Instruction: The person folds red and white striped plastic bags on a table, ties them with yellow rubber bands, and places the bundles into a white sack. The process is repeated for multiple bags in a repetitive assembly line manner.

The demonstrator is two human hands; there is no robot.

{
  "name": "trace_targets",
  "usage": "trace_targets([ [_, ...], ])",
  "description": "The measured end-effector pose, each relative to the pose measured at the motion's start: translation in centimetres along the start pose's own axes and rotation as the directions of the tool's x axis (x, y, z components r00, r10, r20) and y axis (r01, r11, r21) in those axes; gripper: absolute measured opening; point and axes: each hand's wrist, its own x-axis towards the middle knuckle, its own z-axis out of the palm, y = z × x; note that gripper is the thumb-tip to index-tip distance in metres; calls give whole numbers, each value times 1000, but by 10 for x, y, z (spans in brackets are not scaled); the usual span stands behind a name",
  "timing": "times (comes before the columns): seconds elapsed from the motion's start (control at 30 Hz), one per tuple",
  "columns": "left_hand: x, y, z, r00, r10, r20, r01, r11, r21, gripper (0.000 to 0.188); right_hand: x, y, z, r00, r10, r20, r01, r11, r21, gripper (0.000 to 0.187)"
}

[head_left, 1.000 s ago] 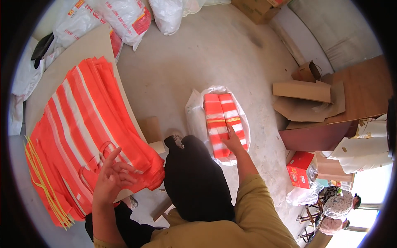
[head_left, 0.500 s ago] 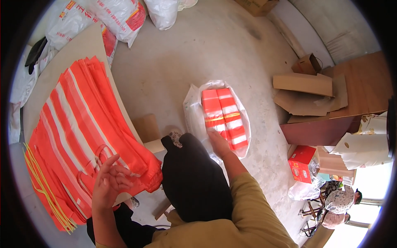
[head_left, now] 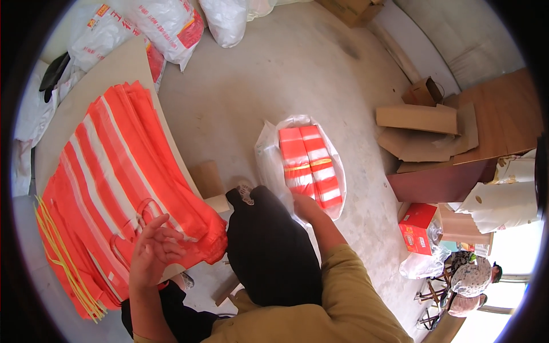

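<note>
My left hand [head_left: 153, 251] is raised beside the near right part of a stack of red-and-white striped plastic bags [head_left: 123, 154], fingers loosely bent and apart, holding nothing. The stack lies flat on a table, loop handles showing near my fingers. My right hand [head_left: 309, 209] is at the near side of a clear plastic sack [head_left: 269, 148], close to the bundles inside. Its fingertips are hidden, so its grip is unclear. Inside the sack are folded red-and-white bundles [head_left: 309, 146], side by side, with a yellow tie [head_left: 309, 166] across them.
Yellow ties [head_left: 57, 263] lie along the stack's left edge on the table [head_left: 134, 60]. Filled white sacks [head_left: 166, 23] stand at the far left. Cardboard boxes [head_left: 417, 119] and a red carton [head_left: 416, 230] are at right. Other people [head_left: 470, 277] sit at the lower right.
My right hand has drawn back slightly toward me, off the bundle's side to the sack's near edge. My left hand has barely moved. The whole view has shifted slightly.
</note>
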Motion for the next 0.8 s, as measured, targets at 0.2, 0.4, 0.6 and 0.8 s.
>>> trace_targets([
  [0.2,-4,1,-2,1000,-12,-6,12,1000,0,88,13,-62,-92,994,-14,108,39,972,-233,22],
  [0.4,0,-2,-3,999,-49,1,49,999,7,93,97,-86,-99,864,-293,-410,168,935,-314,54],
  [0.6,0,3,0,992,-105,-64,106,994,10,101,166,-44,-42,934,-157,-321,98,976,-192,61],
  [0.8,-4,0,1,994,-60,-94,65,997,48,97,175,-31,-32,935,-198,-295,187,980,-65,55],
])
